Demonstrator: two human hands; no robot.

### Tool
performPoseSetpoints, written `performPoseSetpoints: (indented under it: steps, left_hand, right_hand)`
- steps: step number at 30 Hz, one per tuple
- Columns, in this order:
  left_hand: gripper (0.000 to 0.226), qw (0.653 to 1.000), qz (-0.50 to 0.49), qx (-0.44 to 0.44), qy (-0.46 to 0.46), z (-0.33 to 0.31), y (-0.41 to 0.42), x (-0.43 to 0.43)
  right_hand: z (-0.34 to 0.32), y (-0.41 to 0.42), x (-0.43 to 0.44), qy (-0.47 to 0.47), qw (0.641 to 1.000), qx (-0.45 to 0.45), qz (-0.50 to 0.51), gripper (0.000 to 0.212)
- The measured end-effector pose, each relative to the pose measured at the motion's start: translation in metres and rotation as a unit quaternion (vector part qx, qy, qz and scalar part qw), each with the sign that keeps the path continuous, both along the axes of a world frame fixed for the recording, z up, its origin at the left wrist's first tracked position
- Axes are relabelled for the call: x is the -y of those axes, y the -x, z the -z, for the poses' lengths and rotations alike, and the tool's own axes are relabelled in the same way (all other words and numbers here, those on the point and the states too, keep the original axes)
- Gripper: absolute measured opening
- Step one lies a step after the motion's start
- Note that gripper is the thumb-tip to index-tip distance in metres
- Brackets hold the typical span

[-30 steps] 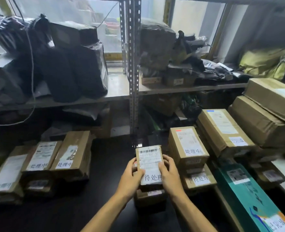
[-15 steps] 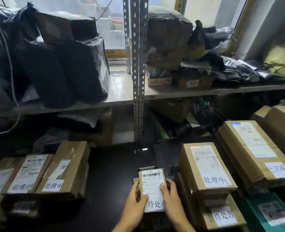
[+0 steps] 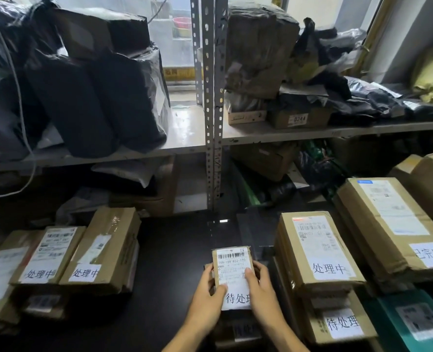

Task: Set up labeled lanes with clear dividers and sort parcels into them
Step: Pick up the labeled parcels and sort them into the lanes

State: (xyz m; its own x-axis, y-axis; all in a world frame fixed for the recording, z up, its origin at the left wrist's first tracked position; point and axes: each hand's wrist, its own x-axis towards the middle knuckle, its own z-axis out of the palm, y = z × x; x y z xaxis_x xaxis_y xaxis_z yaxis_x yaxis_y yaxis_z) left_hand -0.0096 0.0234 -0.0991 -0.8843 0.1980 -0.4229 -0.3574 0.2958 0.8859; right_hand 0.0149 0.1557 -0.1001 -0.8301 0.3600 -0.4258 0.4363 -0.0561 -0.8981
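Small parcel (image 3: pixel 232 262) is near centre on the dark table (image 3: pixel 164 262), stacked on a lower box (image 3: pixel 245 331) whose slip is too blurred to read. The parcel label has a barcode and "159-159 K02-170". The white slip at its near end reads "待处理", last character partly covered. Left hand (image 3: pixel 206 298) grips the left edge, thumb on the label. Right hand (image 3: pixel 262 293) grips the right edge, thumb on the label too. The parcel is pinched between both hands.

Right: tall box (image 3: pixel 317 250) tagged "处理中", near box (image 3: pixel 337 323) "待处理", large box (image 3: pixel 388 224) "已完成". Left: flat box (image 3: pixel 47 255) and taped box (image 3: pixel 101 250), both "处理中". Far shelf carton (image 3: pixel 299 119): "0244".
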Motion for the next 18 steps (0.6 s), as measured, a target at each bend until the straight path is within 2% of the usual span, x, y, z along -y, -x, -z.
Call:
performPoseSetpoints:
  steps: [13,18]
  left_hand:
    - [0.046,1.0,0.005,-0.004,0.014,0.0038,0.0004,-0.0009]
    - [0.041,1.0,0.018,0.0,0.022,0.0074,0.0002,-0.0009]
  right_hand:
    - [0.002,-0.0026,-0.0023,-0.013,1.0,-0.005,-0.011,0.023]
    - [0.0034,-0.0049,-0.0036,-0.047,0.998,0.005,-0.046,0.04]
